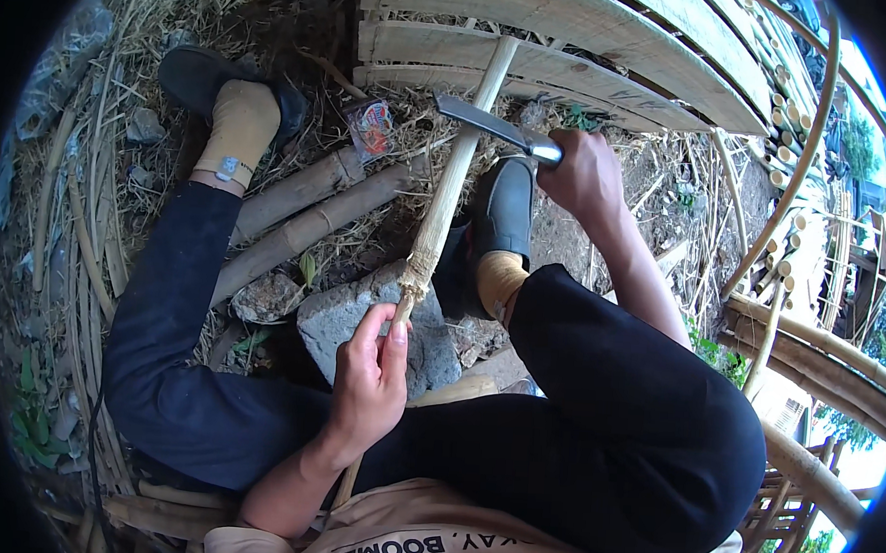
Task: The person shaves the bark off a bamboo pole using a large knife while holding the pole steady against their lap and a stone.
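Note:
My left hand (370, 378) pinches a long pale wooden stick (451, 182) near its narrowed, frayed part, with the thumb laid along it. The stick slants up and away from me, its far end in front of a slatted wooden crate. The thinner near end runs back under my left forearm to my lap. My right hand (583, 179) is wrapped round the handle of a broad-bladed knife (486, 122). The metal blade points left and crosses the upper half of the stick; whether it touches cannot be told. Under the narrowed part sits a grey stone block (345, 321).
The slatted crate (564, 68) stands beyond my feet. Bamboo poles (316, 210) lie on the straw-strewn ground between my legs, near a crumpled colourful wrapper (371, 130). My shoes (504, 208) rest on either side. Stacked bamboo (792, 155) and a bamboo frame (819, 361) are at right.

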Demonstrator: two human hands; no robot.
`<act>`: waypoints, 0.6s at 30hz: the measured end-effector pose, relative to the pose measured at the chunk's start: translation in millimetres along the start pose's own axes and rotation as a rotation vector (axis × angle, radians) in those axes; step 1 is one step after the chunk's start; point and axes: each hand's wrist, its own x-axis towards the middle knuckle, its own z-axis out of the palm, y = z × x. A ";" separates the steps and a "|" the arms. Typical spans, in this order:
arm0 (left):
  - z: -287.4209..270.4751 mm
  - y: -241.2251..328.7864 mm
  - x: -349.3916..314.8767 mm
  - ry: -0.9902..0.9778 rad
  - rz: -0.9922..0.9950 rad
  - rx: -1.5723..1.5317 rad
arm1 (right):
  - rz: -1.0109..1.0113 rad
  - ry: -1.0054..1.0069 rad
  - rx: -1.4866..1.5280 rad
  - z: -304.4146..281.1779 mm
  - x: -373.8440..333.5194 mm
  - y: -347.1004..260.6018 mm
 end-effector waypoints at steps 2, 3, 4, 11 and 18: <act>-1.3 -0.7 2.8 -0.004 0.002 -0.017 | 0.000 0.017 -0.022 -2.5 5.3 3.8; -1.3 -0.9 4.3 -0.007 0.002 -0.023 | 0.000 0.014 -0.016 -0.6 6.5 5.8; -0.4 -1.7 2.8 0.007 0.000 -0.019 | 0.001 0.011 -0.008 1.7 6.2 6.9; 1.2 1.9 0.7 -0.019 -0.034 -0.069 | 0.008 0.035 -0.014 -4.1 8.6 11.6; -1.5 -0.9 -0.8 -0.032 -0.054 -0.076 | 0.173 0.119 -0.080 -3.3 11.6 48.0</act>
